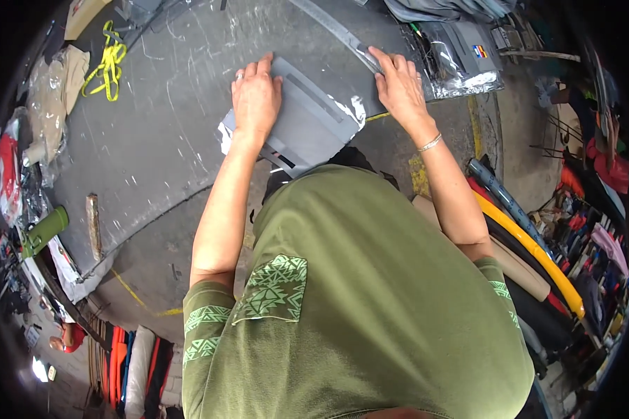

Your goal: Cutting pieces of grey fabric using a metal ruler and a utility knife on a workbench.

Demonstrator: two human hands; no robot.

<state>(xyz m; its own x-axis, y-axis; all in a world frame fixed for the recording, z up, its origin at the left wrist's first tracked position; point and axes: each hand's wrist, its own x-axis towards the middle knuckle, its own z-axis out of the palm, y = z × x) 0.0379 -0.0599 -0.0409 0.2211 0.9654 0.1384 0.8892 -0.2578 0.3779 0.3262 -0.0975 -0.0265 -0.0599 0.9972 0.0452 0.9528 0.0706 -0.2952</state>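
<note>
A flat grey panel lies tilted at the front edge of the dark worktable, against my body. White smears mark its side corners, and a raised band crosses its upper part. My left hand rests on the panel's upper left edge with its fingers stretched out. Farther right, my right hand pinches the near end of a long grey strip between thumb and fingers. That strip runs away toward the table's far side.
A yellow strap lies bunched at the far left. Another grey panel in clear plastic lies right of my right hand. A wooden stick and green roll lie at the left edge. Fabric rolls stand at my right.
</note>
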